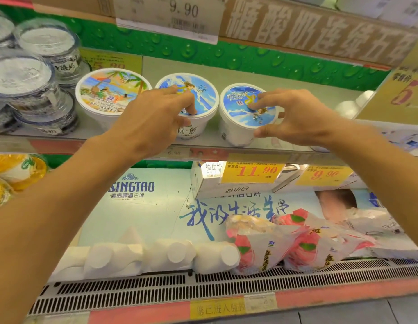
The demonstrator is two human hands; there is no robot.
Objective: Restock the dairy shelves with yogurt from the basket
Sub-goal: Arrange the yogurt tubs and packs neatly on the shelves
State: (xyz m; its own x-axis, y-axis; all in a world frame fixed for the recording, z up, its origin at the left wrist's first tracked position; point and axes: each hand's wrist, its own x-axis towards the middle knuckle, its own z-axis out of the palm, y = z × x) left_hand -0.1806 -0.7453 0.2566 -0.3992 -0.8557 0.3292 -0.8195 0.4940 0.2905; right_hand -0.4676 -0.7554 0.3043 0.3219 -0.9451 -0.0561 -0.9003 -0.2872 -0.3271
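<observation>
**Two yogurt tubs being set in line on the shelf front**

The step in hand looks like placing and squaring up. Three white yogurt tubs stand in a row near the front edge of the upper dairy shelf (238, 73). The left hand (147, 120) rests over the middle tub (198, 94), its fingers (191, 106) curled down onto the blue printed lid and its thumb against the tub's side, so it holds the tub from above. The right hand (299, 118) grips the right tub (236, 118), fingers on the lid and thumb pressed to the white wall near the base; this tub seems to tilt slightly toward the camera. The left tub (112, 90), with a beach scene on its lid, stands untouched just beside the middle one. Clear-lidded yogurt cups (32, 76) are stacked further left.

The basket is out of view.

Next, I judge, both tubs want nudging back from the edge and level, labels forward, before the fingers let go and return for more stock. The right tub is nearest the lip and needs the most care.
</observation>
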